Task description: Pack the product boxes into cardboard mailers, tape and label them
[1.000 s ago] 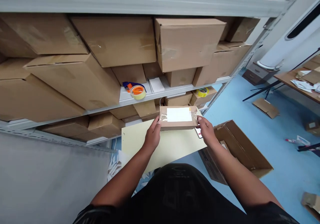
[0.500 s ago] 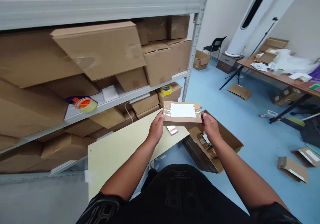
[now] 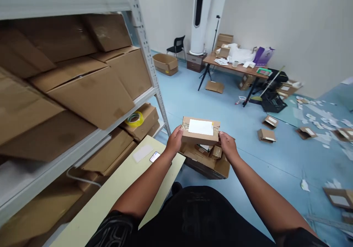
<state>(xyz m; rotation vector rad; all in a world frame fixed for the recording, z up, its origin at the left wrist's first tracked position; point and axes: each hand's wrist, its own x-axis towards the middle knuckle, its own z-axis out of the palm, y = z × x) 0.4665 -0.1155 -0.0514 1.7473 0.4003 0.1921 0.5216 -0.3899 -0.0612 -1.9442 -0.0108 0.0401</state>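
Observation:
A small taped cardboard box (image 3: 200, 138) with a white label (image 3: 200, 127) on top is held level in front of me. My left hand (image 3: 174, 140) grips its left end, thumb on the upper edge. Its right end is in the grip of my right hand (image 3: 227, 144). Beneath and behind it stands a larger open carton (image 3: 204, 166) with small packages inside, partly hidden by the held box. To the left, a phone (image 3: 154, 157) with a lit screen and a white sheet (image 3: 143, 153) lie on the pale yellow table (image 3: 116, 188).
A metal rack (image 3: 149, 52) packed with cardboard boxes rises on the left; a yellow tape roll (image 3: 134, 119) rests on a lower box. Farther back are a brown desk (image 3: 239, 67), a black chair (image 3: 176, 45) and an open carton (image 3: 165, 64). Small boxes (image 3: 266, 135) and scraps lie on the floor.
My view has swung to the right, away from the rack. The box stays between both hands and now sits over the open carton; more floor shows at right.

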